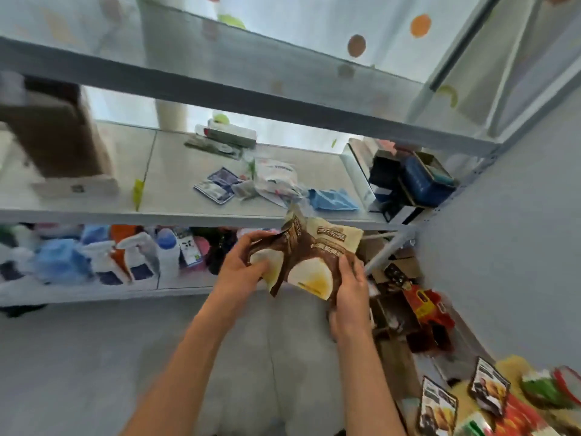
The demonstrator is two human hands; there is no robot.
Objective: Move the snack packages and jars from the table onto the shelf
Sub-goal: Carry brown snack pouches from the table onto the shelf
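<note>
Just below the middle shelf (220,215) edge | brown-and-cream snack packages (309,259) gripped by left hand (243,273) and right hand (350,291), fingers curled | to be lifted level, then slid onto bare board.

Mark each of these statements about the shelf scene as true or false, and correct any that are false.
1. Both hands hold the brown and cream snack packages. True.
2. The left hand is empty. False: it grips the packages' left side, while the right hand grips their right side.
3. A blue cloth lies on the middle shelf. True.
4. The packages already rest on the middle shelf. False: they are held in front of its edge.
</note>
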